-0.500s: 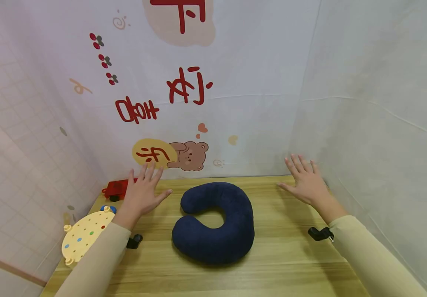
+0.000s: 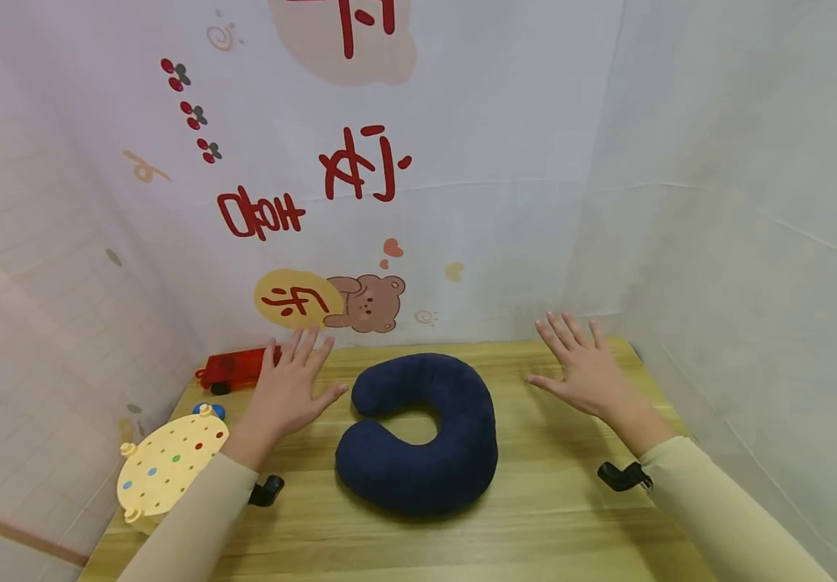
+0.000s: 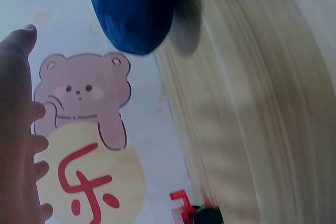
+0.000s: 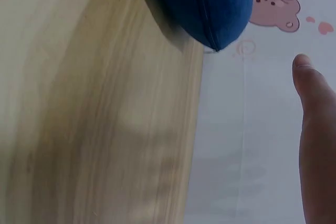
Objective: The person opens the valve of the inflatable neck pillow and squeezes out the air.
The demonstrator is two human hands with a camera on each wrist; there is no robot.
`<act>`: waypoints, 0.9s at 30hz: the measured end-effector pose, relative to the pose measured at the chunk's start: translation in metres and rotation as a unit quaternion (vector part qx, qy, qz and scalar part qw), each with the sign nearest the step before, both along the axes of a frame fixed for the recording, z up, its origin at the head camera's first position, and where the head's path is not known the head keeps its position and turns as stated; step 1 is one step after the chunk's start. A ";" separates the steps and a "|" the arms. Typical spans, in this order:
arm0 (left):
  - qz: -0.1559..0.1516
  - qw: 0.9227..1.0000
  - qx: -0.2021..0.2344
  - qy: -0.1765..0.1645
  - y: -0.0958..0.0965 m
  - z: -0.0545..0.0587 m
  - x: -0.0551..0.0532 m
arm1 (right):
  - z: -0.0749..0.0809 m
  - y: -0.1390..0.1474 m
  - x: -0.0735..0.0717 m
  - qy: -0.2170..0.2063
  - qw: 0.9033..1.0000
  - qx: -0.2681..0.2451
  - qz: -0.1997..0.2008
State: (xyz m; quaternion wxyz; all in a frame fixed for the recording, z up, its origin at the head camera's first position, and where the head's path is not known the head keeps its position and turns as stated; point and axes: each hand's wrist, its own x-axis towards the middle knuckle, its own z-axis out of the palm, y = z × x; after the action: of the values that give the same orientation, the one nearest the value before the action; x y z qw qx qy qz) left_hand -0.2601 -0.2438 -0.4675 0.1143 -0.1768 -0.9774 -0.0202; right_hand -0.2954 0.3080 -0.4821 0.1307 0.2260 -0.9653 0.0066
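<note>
The left hand [image 2: 288, 394] hovers near the open side of the navy neck pillow [image 2: 458, 436], the right hand [image 2: 587, 375] beyond its rounded back, both with fingers spread apart.

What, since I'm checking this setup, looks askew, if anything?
The bear print on the back wall lies sideways instead of upright in the head view. On the table, nothing visible looks spilled or damaged.

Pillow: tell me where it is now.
In the head view, the pillow lies on the table, between the left hand and the right hand, its gap facing left.
</note>
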 end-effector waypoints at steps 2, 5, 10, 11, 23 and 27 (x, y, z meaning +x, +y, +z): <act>-0.013 1.000 0.003 0.002 0.005 0.001 0.004 | -0.002 -0.005 0.003 0.005 1.000 -0.005 0.014; -0.031 1.000 0.003 0.002 0.012 0.000 0.009 | -0.003 -0.013 0.009 0.009 0.999 -0.009 0.032; -0.069 0.997 0.021 0.010 0.026 -0.003 0.019 | -0.006 -0.025 0.017 0.011 0.998 -0.014 0.060; -0.077 0.997 0.025 0.014 0.029 -0.004 0.022 | -0.006 -0.027 0.019 0.011 0.998 -0.014 0.067; -0.156 0.986 0.057 0.002 0.052 -0.019 0.039 | -0.019 -0.055 0.031 0.016 0.982 -0.038 0.184; -0.184 0.980 0.072 -0.017 0.059 -0.025 0.043 | -0.024 -0.063 0.033 0.007 0.975 -0.049 0.218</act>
State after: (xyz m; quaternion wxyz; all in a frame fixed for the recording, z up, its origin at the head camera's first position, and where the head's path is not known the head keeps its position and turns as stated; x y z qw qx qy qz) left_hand -0.2171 -0.1846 -0.4929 0.1046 -0.3444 -0.9260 -0.1143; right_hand -0.2621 0.2451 -0.5059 0.1435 0.4244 -0.8904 0.0806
